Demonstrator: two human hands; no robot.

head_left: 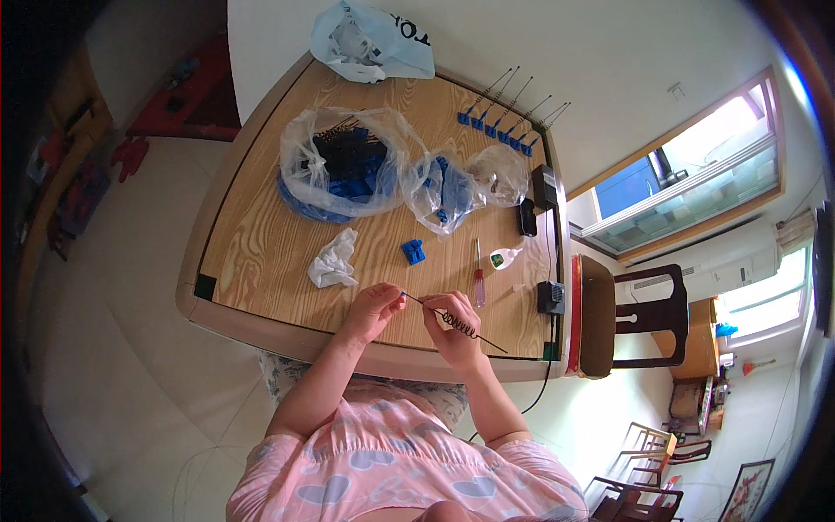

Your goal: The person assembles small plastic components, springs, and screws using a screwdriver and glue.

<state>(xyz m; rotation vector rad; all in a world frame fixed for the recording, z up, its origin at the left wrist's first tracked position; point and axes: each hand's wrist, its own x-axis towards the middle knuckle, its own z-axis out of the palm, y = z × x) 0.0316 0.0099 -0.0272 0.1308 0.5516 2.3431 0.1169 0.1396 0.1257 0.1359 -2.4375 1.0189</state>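
Note:
My right hand [454, 335] is closed around a thin black wire with a coiled section [459, 325], near the table's front edge. The wire's straight tail sticks out to the lower right. At its other end, my left hand [372, 311] pinches a tiny blue piece [403, 296] between thumb and finger; whether wire and piece are joined is too small to tell. Beyond the hands lies a small blue plastic block [413, 252]. A screwdriver [478, 283] with a clear and red handle rests to the right, beside a small white bottle [504, 258] with a green label.
Crumpled white tissue [334, 261] lies on the left. Farther back, a clear bag [300, 143] holds black coiled wires and blue parts, next to smaller bags [500, 174]. Several blue blocks with upright rods [491, 132] line the far right edge. Black boxes [551, 297] and a cable sit at right.

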